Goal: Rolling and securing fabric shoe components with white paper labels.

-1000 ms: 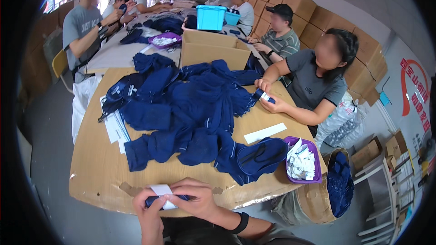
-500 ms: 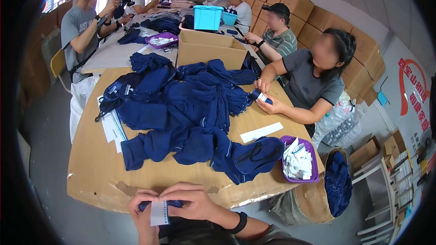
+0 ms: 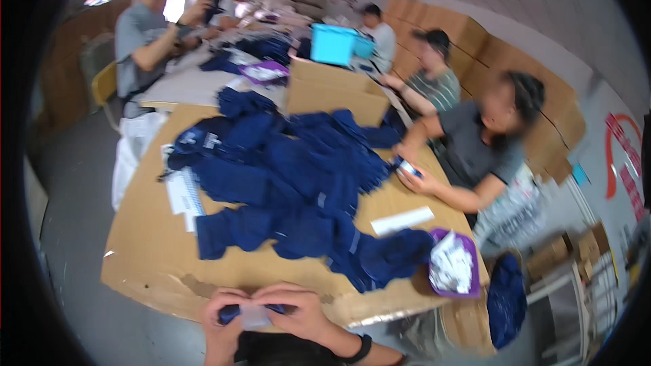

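One table point(image 3: 152, 257) carried one navy cloth heap point(image 3: 291, 190), with one carton point(image 3: 336, 89) beyond; one purple basket point(image 3: 477, 268) sat near right, a second basket point(image 3: 274, 81) farther left. At the near edge, left hand point(image 3: 215, 316) and right hand point(image 3: 302, 306) grasped one navy bundle point(image 3: 229, 314) and white strip point(image 3: 255, 317).

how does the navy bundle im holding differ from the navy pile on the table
The held bundle is small; the pile is large. The bundle sits between the left hand and right hand, with a white strip across it; the pile spreads over the table. Both are navy.
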A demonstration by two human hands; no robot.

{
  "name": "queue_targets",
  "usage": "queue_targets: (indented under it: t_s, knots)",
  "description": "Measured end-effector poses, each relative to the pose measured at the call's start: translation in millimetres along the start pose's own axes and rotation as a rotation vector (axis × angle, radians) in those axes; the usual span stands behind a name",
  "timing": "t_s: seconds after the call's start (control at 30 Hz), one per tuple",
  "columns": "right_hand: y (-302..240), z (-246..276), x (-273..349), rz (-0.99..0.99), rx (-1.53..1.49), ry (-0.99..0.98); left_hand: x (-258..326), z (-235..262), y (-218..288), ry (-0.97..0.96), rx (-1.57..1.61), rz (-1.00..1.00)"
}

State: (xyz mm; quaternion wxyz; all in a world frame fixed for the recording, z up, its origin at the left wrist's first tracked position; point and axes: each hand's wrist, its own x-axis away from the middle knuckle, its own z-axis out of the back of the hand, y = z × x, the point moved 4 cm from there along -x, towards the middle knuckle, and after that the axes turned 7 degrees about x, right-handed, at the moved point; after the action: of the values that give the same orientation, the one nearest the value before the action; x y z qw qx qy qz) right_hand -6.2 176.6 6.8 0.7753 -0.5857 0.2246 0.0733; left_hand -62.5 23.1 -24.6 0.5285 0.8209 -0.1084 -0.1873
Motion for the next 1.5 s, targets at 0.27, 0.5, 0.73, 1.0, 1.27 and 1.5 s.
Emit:
queue_targets:
  t_s: [0.27,0.5,0.73,1.0,1.27,1.5]
  knots:
    - [8.2,6.2,13.7,-0.045,0.083,0.055,1.0,-17.9,1.1,-0.028,0.035,-0.014]
    - [-3.7,2.8,14.8,-0.165,0.131,0.055,0.1,-14.5,17.8,-0.076,-0.008,0.093]
    - [9.1,10.8,17.1,-0.123,0.069,0.079,2.0,-14.6,16.6,-0.255,-0.110,-0.090]
    - [27.5,9.7,33.8,-0.311,0.199,0.196,6.0,-13.6,5.0,-0.075,-0.146,0.060]
    - [-4.7,2.3,16.6,-0.289,0.181,-0.010,3.7,-7.0,-1.8,-0.060,-0.181,-0.012]
    - [32.0,6.6,18.3,-0.381,0.049,0.045,0.7,-3.5,2.8,-0.090,-0.260,-0.113]
